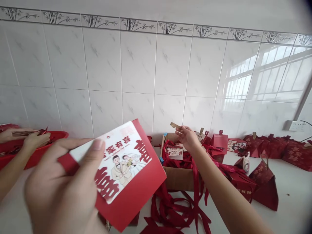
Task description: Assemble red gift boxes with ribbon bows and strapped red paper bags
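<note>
Close to the camera, my left hand (70,185) grips a red gift box (136,198). Under my left thumb lies a white card (129,130) printed with a wedding couple and red Chinese characters, against the box's face. Farther off, my right hand (188,138) pinches a short gold strip (175,125) between thumb and fingers. That hand is above a cardboard box (181,178) filled with red ribbons and small printed cards (174,152). Red ribbons (175,208) also spill over the box's front onto the table.
At the left, another person's hands (36,139) work over a red basin (64,134). Red gift boxes (264,185), some with gold loops, stand on the white table (292,191) to the right. A tiled wall (136,65) runs behind, with a socket (294,125) at far right.
</note>
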Motion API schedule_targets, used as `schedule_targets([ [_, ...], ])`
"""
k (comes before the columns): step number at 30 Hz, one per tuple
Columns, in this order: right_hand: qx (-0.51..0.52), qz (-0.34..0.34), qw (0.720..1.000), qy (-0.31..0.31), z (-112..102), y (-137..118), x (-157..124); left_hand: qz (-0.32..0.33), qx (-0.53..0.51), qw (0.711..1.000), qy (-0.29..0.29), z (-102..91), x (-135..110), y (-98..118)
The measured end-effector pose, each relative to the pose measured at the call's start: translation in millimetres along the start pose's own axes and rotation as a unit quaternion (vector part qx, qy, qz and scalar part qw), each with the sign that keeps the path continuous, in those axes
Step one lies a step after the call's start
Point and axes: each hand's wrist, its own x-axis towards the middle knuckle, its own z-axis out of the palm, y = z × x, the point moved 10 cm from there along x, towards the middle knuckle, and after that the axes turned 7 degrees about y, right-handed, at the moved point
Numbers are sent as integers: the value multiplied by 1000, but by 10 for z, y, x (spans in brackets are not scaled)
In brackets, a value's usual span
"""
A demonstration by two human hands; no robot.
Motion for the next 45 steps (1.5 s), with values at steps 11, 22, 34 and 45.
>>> schedule_targets([
  [11, 306, 58, 950, -9, -1324, 89, -1234, -74, -27, 932, -353, 1355, -1074, -93],
  [22, 293, 132, 934, -157, -1076, 442, -1840, -112, 52, 901, -415, 1003, -1946, -1080],
  [34, 241, 63, 965, -87, -869, 392, -1811, -118, 32, 898, -423, 905, -2088, -1227],
  [45, -1, -346, 931, -115, -871, -322, -2370, 179, -37, 870, -458, 840, -2304, -515],
])
